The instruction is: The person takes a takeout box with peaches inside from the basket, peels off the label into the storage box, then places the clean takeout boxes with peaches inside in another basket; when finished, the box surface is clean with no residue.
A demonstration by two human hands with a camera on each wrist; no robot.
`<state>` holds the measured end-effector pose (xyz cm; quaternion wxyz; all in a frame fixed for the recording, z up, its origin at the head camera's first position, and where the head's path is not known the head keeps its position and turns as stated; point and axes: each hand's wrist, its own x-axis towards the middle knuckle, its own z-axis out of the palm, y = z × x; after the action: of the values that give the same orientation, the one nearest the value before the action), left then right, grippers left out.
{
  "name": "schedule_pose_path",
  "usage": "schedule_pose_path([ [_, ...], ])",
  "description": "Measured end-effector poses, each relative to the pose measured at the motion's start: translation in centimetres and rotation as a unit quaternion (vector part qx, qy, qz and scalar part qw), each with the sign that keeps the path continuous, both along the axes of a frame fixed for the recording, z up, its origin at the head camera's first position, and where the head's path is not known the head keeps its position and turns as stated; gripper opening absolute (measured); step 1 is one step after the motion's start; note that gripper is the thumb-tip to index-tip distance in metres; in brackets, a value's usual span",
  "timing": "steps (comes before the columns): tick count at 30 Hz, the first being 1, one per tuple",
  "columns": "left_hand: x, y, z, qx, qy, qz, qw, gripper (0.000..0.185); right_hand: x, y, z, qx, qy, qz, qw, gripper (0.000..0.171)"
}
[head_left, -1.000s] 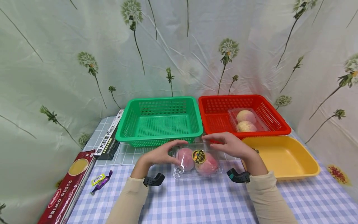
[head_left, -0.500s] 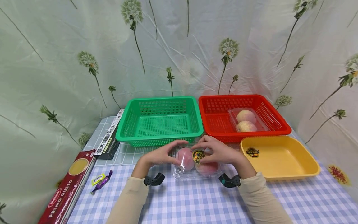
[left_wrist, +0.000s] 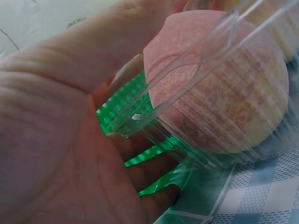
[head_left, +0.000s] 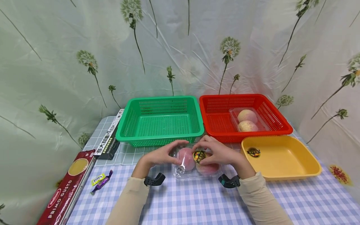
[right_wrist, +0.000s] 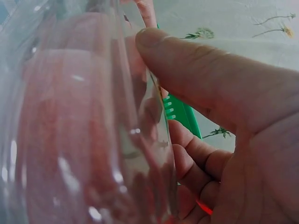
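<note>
A clear plastic clamshell box (head_left: 180,175) of two pink peaches (head_left: 186,157) rests on the cloth before me. My left hand (head_left: 163,154) holds its left end, the thumb in front and the other fingers behind. In the left wrist view a peach (left_wrist: 215,84) shows through the ribbed plastic. My right hand (head_left: 222,152) is over the lid, its thumb and curled forefinger at opposite edges of the round black sticker (head_left: 199,156). In the right wrist view the thumb (right_wrist: 187,58) touches the lid's surface; the forefinger's tip is hidden.
Behind the box stand a green basket (head_left: 160,137) and a red basket (head_left: 219,134) holding another peach box (head_left: 247,120). At right is a yellow tray (head_left: 284,159) with a similar sticker (head_left: 253,152) inside. Pasta boxes (head_left: 67,187) and two wrapped sweets (head_left: 102,181) lie left.
My right hand has moved left from the box's right end onto the sticker, uncovering the sticker in the yellow tray. The left hand and the box have kept their place.
</note>
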<state>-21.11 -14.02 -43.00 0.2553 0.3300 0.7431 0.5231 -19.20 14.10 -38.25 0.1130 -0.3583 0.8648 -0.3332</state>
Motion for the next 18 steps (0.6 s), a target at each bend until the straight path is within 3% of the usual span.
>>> schedule_pose_path([
  [10, -0.06, 0.08, -0.03, -0.001, -0.004, 0.003, 1.0000, 0.078, 0.30, -0.36, -0.08, 0.013, 0.037, -0.017, 0.999, 0.040],
  [18, -0.09, 0.00, -0.04, -0.005, -0.002, 0.009, 0.9999, 0.077, 0.30, -0.48, 0.03, -0.008, 0.050, -0.006, 0.999, 0.022],
])
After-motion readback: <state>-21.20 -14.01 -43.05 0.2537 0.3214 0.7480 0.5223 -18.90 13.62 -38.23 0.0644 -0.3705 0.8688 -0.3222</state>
